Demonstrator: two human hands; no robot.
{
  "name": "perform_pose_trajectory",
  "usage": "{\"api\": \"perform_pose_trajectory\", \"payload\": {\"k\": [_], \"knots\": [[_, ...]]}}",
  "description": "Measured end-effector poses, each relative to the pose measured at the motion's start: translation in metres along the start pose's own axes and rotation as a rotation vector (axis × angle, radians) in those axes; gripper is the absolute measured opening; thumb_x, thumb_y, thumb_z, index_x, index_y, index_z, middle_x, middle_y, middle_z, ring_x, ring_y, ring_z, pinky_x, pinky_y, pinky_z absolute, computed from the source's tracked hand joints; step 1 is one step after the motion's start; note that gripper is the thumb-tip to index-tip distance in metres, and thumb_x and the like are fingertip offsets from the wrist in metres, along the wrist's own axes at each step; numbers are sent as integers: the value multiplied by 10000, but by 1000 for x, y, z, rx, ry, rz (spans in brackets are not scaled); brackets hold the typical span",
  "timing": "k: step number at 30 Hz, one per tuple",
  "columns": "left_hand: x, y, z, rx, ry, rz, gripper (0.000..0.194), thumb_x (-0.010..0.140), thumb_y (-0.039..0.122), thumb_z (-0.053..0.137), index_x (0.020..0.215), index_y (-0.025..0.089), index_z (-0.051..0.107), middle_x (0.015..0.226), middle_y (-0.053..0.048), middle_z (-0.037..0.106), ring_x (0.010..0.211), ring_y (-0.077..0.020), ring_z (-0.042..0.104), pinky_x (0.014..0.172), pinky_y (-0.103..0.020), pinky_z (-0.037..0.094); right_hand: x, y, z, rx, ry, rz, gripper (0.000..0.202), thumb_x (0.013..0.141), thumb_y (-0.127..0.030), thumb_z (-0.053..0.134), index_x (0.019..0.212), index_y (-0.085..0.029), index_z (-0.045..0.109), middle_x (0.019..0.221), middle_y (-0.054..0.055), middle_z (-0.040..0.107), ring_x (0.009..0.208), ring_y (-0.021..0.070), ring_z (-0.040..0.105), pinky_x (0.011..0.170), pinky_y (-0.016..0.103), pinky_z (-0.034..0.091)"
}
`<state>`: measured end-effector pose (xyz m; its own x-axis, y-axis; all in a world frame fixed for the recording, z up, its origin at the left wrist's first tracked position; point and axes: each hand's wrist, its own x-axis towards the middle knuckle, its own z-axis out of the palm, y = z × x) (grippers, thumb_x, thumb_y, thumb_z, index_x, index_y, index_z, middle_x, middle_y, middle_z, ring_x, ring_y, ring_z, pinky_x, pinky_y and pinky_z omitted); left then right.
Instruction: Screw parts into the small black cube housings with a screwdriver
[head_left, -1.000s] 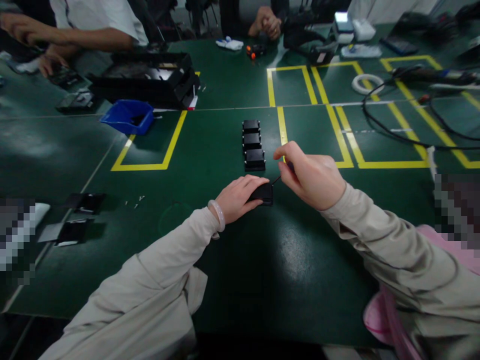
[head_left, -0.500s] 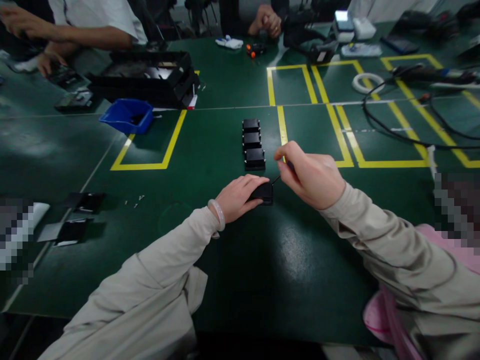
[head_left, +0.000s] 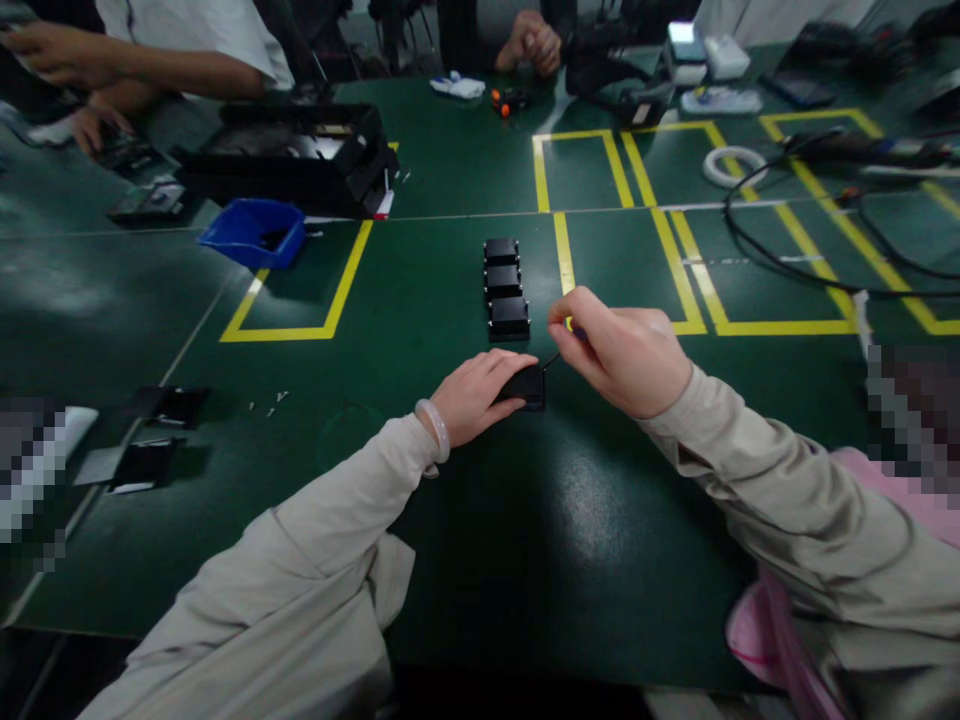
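My left hand (head_left: 480,395) grips a small black box (head_left: 529,385) against the green table, its fingers over the top and the thumb along the near side. In my right hand (head_left: 619,350) is a screwdriver (head_left: 553,360), pinched between thumb and fingers. Its thin dark shaft slants down to the right end of the box; most of the handle is hidden in the fist. Just beyond, three similar black boxes (head_left: 504,280) stand in a row, with small bright screws at their sides.
A blue bin (head_left: 255,232) with dark parts stands at left, before a stack of black trays (head_left: 352,165). Loose screws (head_left: 274,405) and flat black parts (head_left: 146,462) lie left of my arm. A black cable (head_left: 757,262) and white tape roll (head_left: 735,166) are at right. Co-workers sit across.
Both my hands, the screwdriver and the box stay almost in place. At the upper left, a co-worker's raised hand has shifted slightly.
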<state>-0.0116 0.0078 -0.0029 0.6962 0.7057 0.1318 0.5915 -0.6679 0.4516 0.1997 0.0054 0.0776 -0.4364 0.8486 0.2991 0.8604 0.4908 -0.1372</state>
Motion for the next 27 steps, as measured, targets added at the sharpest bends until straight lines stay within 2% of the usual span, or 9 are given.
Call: {"api": "perform_pose_trajectory", "payload": {"k": [4,10,15,21,27], "knots": [[0,0,0,7,-5,-10,466,934,321,548,1356,171,419,1319,-120,533,1180,-268,521,1026,-450,434,0,-1,0,10,26,-5,302,937,-269,355,1091,-144,582,645,1,638,535,128,574,537,239,278],[0,0,0,4,0,0,460,943,333,533,1358,172,419,1316,-119,532,1183,-264,520,1031,-444,432,-1,0,-1,-26,19,-11,339,961,-358,339,1005,-156,607,611,10,629,529,143,578,535,245,278],[0,0,-1,-2,-4,-3,462,938,324,540,1358,174,420,1317,-122,532,1185,-265,520,1034,-447,431,0,0,1,8,50,0,299,932,-267,357,1109,-142,564,659,6,650,532,129,575,536,239,280],[0,0,-1,-1,-6,-1,460,935,316,545,1357,176,427,1323,-122,528,1182,-263,521,1031,-444,434,0,1,0,20,9,-4,270,941,-364,425,1024,-162,584,656,6,650,560,133,587,551,236,286],[0,0,0,2,-1,-6,466,937,328,543,1361,175,424,1314,-118,534,1178,-262,522,1029,-443,436,0,0,1,31,24,6,274,923,-282,396,1092,-150,565,656,2,643,553,136,586,541,236,287]]}}
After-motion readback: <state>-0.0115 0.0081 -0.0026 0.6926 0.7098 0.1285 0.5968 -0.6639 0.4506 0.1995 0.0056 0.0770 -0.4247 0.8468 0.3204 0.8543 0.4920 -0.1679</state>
